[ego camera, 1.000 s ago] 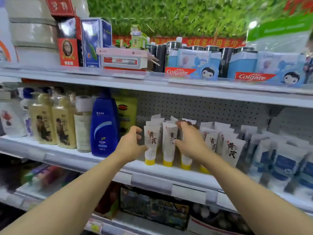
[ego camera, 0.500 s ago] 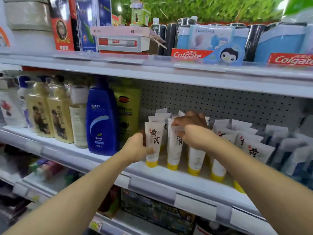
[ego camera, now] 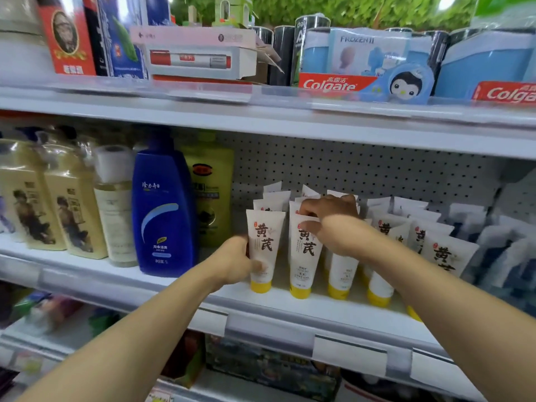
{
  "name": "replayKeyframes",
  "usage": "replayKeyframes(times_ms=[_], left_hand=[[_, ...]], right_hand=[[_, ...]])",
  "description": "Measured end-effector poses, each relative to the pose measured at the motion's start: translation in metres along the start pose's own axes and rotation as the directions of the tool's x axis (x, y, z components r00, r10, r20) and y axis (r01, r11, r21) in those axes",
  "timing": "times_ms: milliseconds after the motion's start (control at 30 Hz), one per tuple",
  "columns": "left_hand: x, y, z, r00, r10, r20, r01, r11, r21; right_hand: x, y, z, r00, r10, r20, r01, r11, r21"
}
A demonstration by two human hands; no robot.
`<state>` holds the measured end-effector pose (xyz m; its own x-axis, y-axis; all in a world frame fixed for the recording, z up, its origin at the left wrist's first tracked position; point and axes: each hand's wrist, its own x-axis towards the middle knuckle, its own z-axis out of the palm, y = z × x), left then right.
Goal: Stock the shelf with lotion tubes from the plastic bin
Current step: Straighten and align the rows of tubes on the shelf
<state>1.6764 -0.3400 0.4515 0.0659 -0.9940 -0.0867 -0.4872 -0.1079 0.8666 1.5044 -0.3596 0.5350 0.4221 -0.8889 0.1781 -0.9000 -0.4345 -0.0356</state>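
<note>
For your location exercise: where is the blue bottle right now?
The blue bottle stands on the middle shelf, left of centre in the head view, between a clear bottle and the lotion tubes.

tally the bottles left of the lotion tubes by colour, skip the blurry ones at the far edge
gold bottles: 2
pale bottle with white cap: 1
blue bottle: 1
yellow-green bottle: 1
total: 5
</note>
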Motion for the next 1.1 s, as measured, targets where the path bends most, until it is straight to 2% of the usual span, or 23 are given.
replayKeyframes(times_ms=[433,633,867,967,1100], left_hand=[[-0.003,-0.001,0.000,0.999,0.030,0.028,-0.031,0.999,0.011],[-0.005,-0.002,-0.001,0.998,0.032,0.048,-0.033,0.999,0.016],[-0.007,0.005,-0.018,0.989,0.146,-0.025,-0.147,0.989,-0.030],[-0.008,0.013,-0.030,0.977,0.204,-0.058,-0.205,0.979,-0.012],[-0.009,0.030,-0.042,0.946,0.263,-0.188,-0.271,0.962,-0.016]], right_hand=[[-0.005,-0.003,0.003,0.996,0.064,0.070,-0.066,0.997,0.032],[-0.006,-0.004,0.004,0.996,0.066,0.054,-0.069,0.996,0.056],[-0.013,0.006,-0.002,0.991,0.087,-0.103,-0.057,0.963,0.262],[-0.010,0.010,-0.005,0.977,0.114,-0.182,-0.062,0.961,0.269],[0.002,0.017,-0.011,0.959,0.176,-0.221,-0.113,0.957,0.268]])
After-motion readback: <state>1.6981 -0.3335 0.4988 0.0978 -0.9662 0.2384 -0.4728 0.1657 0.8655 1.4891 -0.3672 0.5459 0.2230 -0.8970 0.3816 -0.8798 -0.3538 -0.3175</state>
